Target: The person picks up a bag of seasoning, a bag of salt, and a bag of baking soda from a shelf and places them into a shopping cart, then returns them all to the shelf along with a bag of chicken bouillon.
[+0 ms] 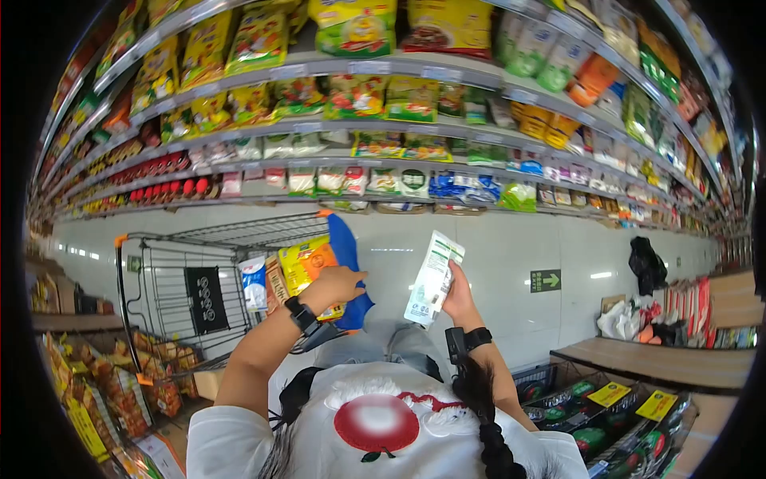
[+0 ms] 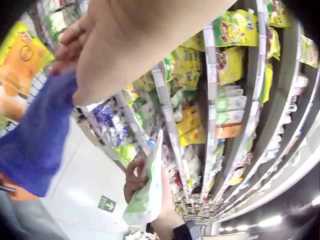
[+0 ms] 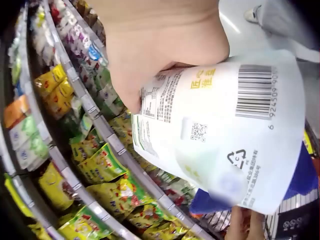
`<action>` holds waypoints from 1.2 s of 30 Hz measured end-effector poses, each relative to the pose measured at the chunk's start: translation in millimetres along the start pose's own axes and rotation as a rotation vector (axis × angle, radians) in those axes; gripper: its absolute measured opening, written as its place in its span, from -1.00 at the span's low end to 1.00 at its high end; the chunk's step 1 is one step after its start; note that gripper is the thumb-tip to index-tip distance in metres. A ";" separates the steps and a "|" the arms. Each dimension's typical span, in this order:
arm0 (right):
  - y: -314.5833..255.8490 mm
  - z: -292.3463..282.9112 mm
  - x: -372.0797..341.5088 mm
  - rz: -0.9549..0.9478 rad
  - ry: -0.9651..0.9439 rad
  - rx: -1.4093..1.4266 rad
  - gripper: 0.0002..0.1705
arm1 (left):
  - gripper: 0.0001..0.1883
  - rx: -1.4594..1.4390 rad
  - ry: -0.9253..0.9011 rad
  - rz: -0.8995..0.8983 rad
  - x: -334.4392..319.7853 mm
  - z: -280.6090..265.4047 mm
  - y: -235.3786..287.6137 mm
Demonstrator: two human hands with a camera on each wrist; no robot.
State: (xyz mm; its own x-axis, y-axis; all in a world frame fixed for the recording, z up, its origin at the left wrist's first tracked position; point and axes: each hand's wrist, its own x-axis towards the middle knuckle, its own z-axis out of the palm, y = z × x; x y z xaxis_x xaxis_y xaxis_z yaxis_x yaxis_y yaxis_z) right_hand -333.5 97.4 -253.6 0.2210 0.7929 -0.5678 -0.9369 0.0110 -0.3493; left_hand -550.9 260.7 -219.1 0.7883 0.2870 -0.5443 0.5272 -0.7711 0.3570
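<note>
My right hand (image 1: 458, 294) holds a white-and-green salt pouch (image 1: 431, 275) upright by its edge, thumb on one face and fingers behind. In the right wrist view the pouch's back (image 3: 210, 130) shows a barcode and a small square code. My left hand (image 1: 335, 287) grips the blue cloth (image 1: 343, 239) at the end of the shopping cart (image 1: 163, 279), with fingers over its far side; the wrist hides the palm in the left wrist view. Beside that hand, inside the cart, lie a yellow-and-orange bag (image 1: 307, 259), a brown packet (image 1: 277, 281) and a blue-and-white packet (image 1: 254, 283).
Long shelves (image 1: 303, 68) of bagged seasonings curve across the front. A green floor sign (image 1: 546, 280) lies on the tiles. To the right stand a black bag (image 1: 646, 263) and a brown ledge (image 1: 638, 359); crates with yellow labels (image 1: 610, 394) sit low right. Orange snack bags (image 1: 120, 383) fill the lower left.
</note>
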 end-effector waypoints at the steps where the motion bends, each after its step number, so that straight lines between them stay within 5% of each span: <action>1: -17.2 7.6 -10.5 -0.025 -0.001 0.013 -0.63 | -0.47 -0.023 0.014 0.060 0.5 -13.3 17.9; 3: -53.1 21.8 -32.8 -0.154 -0.098 -0.088 -0.63 | -0.49 -0.107 0.061 0.175 5.8 -40.2 71.1; 5: -91.1 50.3 -72.6 -0.268 -0.135 -0.096 -0.62 | -0.55 -0.915 0.026 0.379 3.2 -69.6 138.3; 6: -108.8 66.8 -95.2 -0.388 -0.134 -0.272 -0.61 | -0.55 -0.886 0.015 0.397 8.4 -74.6 164.8; 8: -139.3 79.9 -135.6 -0.529 -0.103 -0.425 -0.59 | -0.57 -1.377 0.062 0.398 13.2 -73.8 208.9; 13: -196.8 54.5 -214.5 -0.774 -0.114 -0.641 -0.61 | -0.58 -1.522 -0.079 0.536 30.1 -88.0 289.0; 16: -225.2 16.6 -227.3 -0.668 -0.358 -0.329 -0.45 | -0.47 -1.738 -0.531 0.608 39.8 -94.0 319.2; 17: -233.3 7.0 -226.5 -0.599 -0.459 -0.234 -0.37 | -0.47 -1.715 -0.542 0.625 45.9 -95.0 327.7; 19: -232.9 10.6 -221.7 -0.769 -0.426 -0.322 -0.25 | -0.48 -1.783 -0.999 0.682 59.0 -93.5 342.3; 21: -244.7 26.8 -218.8 -0.485 -0.571 -0.404 -0.25 | -0.52 -1.783 -1.162 0.681 89.6 -71.7 356.7; 22: -247.1 16.4 -208.6 -0.484 -0.586 -0.414 -0.25 | -0.52 -1.779 -1.146 0.693 102.7 -62.7 363.9; 24: -255.3 -4.0 -181.6 -0.483 -0.749 -0.241 -0.16 | -0.54 -1.773 -1.411 0.871 125.0 -57.1 374.4; 25: -263.6 -2.9 -177.5 -0.479 -0.760 -0.244 -0.16 | -0.54 -1.772 -1.398 0.875 134.5 -64.9 373.4; 28: -297.7 25.2 -182.1 -0.803 -0.347 -0.325 -0.30 | -0.45 -1.418 -0.954 0.662 163.1 -104.1 368.3; 30: -327.5 36.0 -171.0 -0.941 -0.213 -0.353 -0.37 | -0.38 -1.570 -0.701 0.493 184.4 -137.5 353.5; 31: -343.1 40.4 -162.2 -1.077 -0.071 -0.385 -0.43 | -0.34 -1.885 -0.825 0.528 183.5 -169.5 353.9; 33: -378.5 49.5 -139.5 -1.136 0.002 -0.420 -0.45 | -0.34 -1.898 -0.966 0.602 198.1 -219.5 340.3; 35: -401.3 59.0 -118.3 -1.180 0.084 -0.470 -0.47 | -0.39 -1.418 -0.416 0.717 209.1 -253.2 339.6; 36: -414.4 69.0 -106.4 -1.196 0.071 -0.445 -0.49 | -0.39 -1.432 -0.412 0.718 217.1 -263.8 341.6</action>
State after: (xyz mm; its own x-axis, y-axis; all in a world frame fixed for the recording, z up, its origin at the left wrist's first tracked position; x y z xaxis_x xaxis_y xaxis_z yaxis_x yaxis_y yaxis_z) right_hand 12.6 50.5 3.0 0.8869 0.3960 0.2381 0.0229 0.4769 -0.8786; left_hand -116.0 209.6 -15.0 0.9761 -0.2141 -0.0380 0.1454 0.5124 0.8464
